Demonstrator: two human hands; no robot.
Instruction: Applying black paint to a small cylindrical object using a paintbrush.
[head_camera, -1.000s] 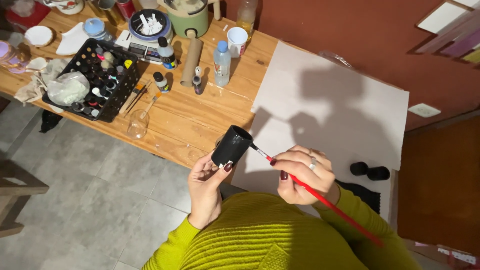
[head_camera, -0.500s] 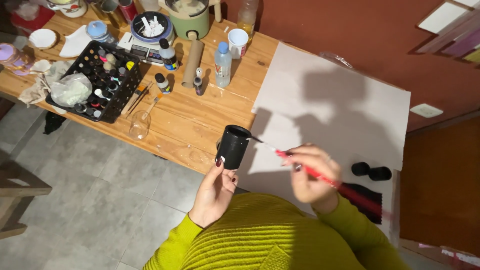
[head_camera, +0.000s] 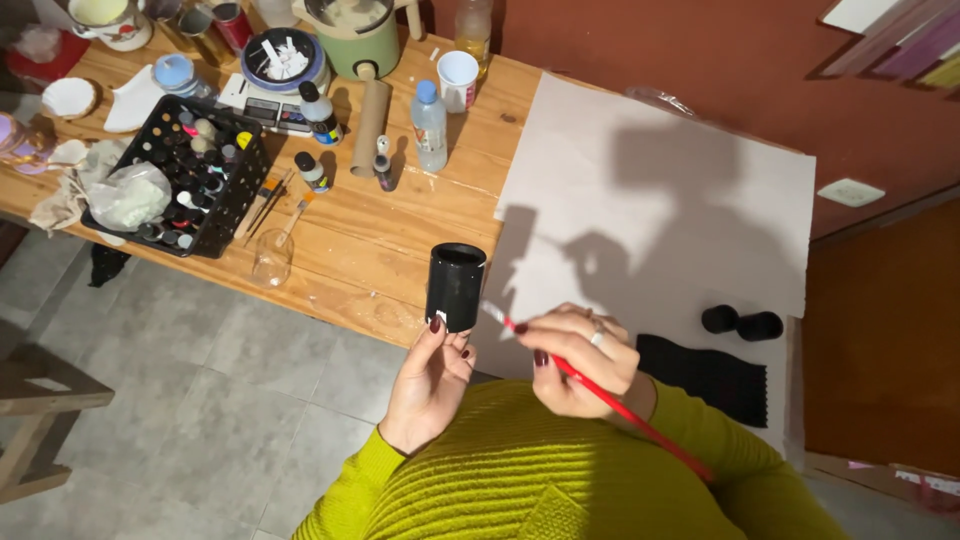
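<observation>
We see the left hand (head_camera: 428, 375) at six o'clock of the frame, fingers pinching the lower end of a black cup (head_camera: 455, 287) and holding it upright, clear of the worktop (head_camera: 380, 235) edge. The cup's long axis runs twelve to six, mouth toward twelve.

The right hand (head_camera: 580, 358) sits at three o'clock of the cup, fingers pressed together around a red brush (head_camera: 600, 395). The brush's long axis runs from ten o'clock, where the pale tip nearly meets the cup's lower right side, back to four o'clock over the yellow-green sleeve (head_camera: 700, 450). We cannot tell whether the tip touches the cup. The right hand is the nearer to the bare side of the cup; the left already holds it.

At one o'clock of the hands lies a large grey sheet (head_camera: 680, 170), with two small black pots (head_camera: 742, 322) at its right edge. At ten o'clock stands a black crate of paint bottles (head_camera: 185, 175), with a clear glass (head_camera: 272, 258) just below it and a water bottle (head_camera: 429, 125) near the cardboard tube (head_camera: 369, 128).
</observation>
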